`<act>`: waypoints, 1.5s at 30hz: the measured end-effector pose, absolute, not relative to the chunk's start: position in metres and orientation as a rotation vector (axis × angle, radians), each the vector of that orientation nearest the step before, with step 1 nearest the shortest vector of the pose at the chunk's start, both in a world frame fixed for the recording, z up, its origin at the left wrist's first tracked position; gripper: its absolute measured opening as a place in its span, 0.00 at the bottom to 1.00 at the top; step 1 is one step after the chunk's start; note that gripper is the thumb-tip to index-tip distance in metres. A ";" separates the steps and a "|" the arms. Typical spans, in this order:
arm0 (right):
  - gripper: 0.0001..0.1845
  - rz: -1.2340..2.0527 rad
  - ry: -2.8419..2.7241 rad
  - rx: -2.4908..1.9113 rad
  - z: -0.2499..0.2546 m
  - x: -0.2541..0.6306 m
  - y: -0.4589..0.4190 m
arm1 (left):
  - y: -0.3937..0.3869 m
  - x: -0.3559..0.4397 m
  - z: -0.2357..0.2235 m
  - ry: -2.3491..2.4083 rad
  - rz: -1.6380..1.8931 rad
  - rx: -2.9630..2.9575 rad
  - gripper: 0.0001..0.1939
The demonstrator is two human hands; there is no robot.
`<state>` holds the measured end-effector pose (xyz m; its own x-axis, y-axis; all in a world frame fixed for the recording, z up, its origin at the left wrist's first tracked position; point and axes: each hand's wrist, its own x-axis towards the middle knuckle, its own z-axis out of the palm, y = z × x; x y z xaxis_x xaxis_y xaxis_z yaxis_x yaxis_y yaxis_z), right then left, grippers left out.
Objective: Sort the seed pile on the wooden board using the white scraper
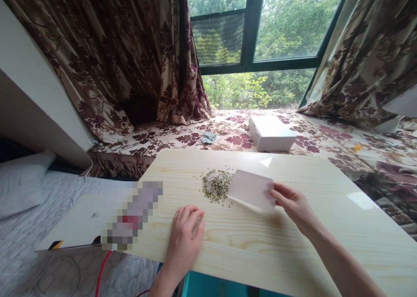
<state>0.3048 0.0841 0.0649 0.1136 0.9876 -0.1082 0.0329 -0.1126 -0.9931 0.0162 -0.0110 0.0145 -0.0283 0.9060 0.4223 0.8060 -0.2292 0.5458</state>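
My right hand (291,205) grips the right edge of a thin white plastic scraper (250,189), pinched between thumb and fingers. The scraper is flat with rounded corners, and its left edge reaches the side of a loose pile of small green beans mixed with white grains (216,186). Some beans lie scattered around the pile on the light wooden table (234,240). Below and left of the pile, my left hand (187,229) rests on the tabletop, fingers slightly bent, with nothing seen in it.
Behind the table, a white box (272,134) and a crumpled grey-blue cloth (208,137) sit on the floral-covered window ledge (176,138). At left, a pale board (87,218) with a blurred patch lies by the quilted bed (65,271). A teal container (211,286) shows under the front edge.
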 end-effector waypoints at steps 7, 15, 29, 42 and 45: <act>0.27 1.209 -1.202 -1.374 0.072 0.299 0.079 | -0.011 0.016 0.014 1.863 1.086 2.094 0.10; 0.29 1.110 -1.163 -1.432 0.064 0.321 0.077 | -0.012 0.016 0.015 1.861 1.072 2.092 0.11; 0.27 1.188 -1.181 -1.433 0.075 0.310 0.067 | -0.011 0.016 0.015 1.852 1.068 2.086 0.11; 0.28 1.207 -1.294 -1.440 0.072 0.307 0.069 | -0.012 0.017 0.018 1.861 1.068 2.085 0.11; 0.29 1.224 -1.311 -1.447 0.075 0.306 0.067 | -0.011 0.017 0.018 1.864 1.067 2.082 0.11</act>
<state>0.3056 0.0668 0.0749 -0.0116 0.9909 -0.1342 0.2018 -0.1291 -0.9709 0.0165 -0.0115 0.0183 -0.0252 0.9160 0.4003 0.8090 -0.2166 0.5465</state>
